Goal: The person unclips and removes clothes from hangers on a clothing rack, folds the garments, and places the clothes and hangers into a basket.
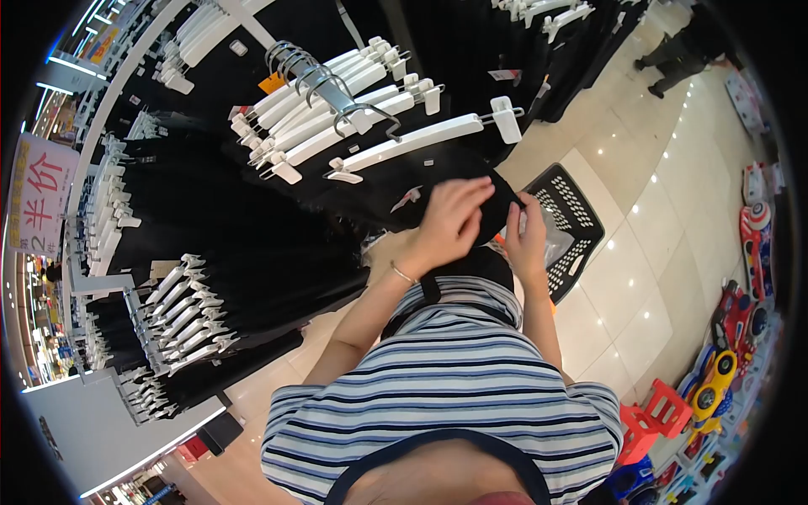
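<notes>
A black garment (490, 172) hangs from a white clip hanger (421, 145) at the front of a rack. My left hand (453, 220) lies over the cloth with its fingers stretched to the right, apart from my right hand. At the garment's right edge, my right hand (528, 240) pinches the dark fabric between thumb and fingers. A small tag (407, 199) shows on the cloth left of my hands. Whether the garment is trousers or a skirt I cannot tell.
More white hangers (337, 97) with black clothes crowd the rail, and others hang at left (187, 316). A black perforated basket (581, 202) is on the floor beyond my right hand. Toys (715, 383) line the right side. A person (677, 59) stands far off.
</notes>
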Motion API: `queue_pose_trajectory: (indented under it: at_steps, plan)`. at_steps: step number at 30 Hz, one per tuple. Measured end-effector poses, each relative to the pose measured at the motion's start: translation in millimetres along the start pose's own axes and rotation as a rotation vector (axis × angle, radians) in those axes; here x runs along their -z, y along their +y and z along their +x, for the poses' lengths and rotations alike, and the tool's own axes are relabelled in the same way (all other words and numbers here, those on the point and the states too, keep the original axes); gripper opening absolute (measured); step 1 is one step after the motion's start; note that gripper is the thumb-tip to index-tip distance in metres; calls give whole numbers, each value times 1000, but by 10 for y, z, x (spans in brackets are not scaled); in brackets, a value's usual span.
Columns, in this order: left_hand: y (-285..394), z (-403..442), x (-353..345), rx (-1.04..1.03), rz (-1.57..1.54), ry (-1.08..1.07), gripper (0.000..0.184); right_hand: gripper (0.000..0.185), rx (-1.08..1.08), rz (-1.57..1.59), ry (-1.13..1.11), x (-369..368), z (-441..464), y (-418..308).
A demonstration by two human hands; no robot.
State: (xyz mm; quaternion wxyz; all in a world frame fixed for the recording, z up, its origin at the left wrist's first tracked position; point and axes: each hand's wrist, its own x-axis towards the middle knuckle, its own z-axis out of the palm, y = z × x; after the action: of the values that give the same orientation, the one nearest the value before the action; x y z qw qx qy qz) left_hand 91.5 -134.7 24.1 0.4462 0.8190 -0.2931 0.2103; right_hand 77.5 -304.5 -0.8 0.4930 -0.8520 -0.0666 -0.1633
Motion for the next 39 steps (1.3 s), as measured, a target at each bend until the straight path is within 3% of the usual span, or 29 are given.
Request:
queue_pose_trajectory:
  at_steps: [2,7,8,11,12,15,19,21,23,24,28,31,32,35,39]
  plan:
    - [2,333,264,-133,118,138,31,14,169,-105,49,71,113,36]
    - [83,1232,504,-275,167,249,22,11,188,-107,16,259,334,-72]
    - [35,1377,456,-285,182,294,6,11,208,-110,19,286,376,-96]
    - [86,1629,347,-80,257,70,24,10,147,-67,43,284,449,-103]
    - [17,1701,218,-160,264,162,37,10,108,-45,51,273,449,-99]
    - [-81,1745,13,-214,274,140,34,9,14,25,109,219,461,-58]
    - [-110,1649,86,-359,237,273,22,12,-49,219,194,204,472,42]
    - [-49,1499,181,-577,194,68,18,13,-89,292,184,244,478,78]
    - [55,1271,169,-565,207,-140,24,15,-99,372,176,284,460,43]
    - [98,1162,163,-529,344,-260,35,15,-82,417,177,314,478,-24]
    - [72,894,-31,-557,510,-257,44,18,26,436,221,255,521,-145]
    - [-30,784,-108,-470,316,-267,41,17,36,414,239,249,512,-126]
    - [-39,758,-112,-411,221,-218,32,16,27,412,234,248,508,-114]
    - [-54,629,-146,-212,264,-304,21,18,29,266,208,234,497,-112]
    - [-205,601,-247,-267,175,-119,11,21,8,280,91,279,439,-98]
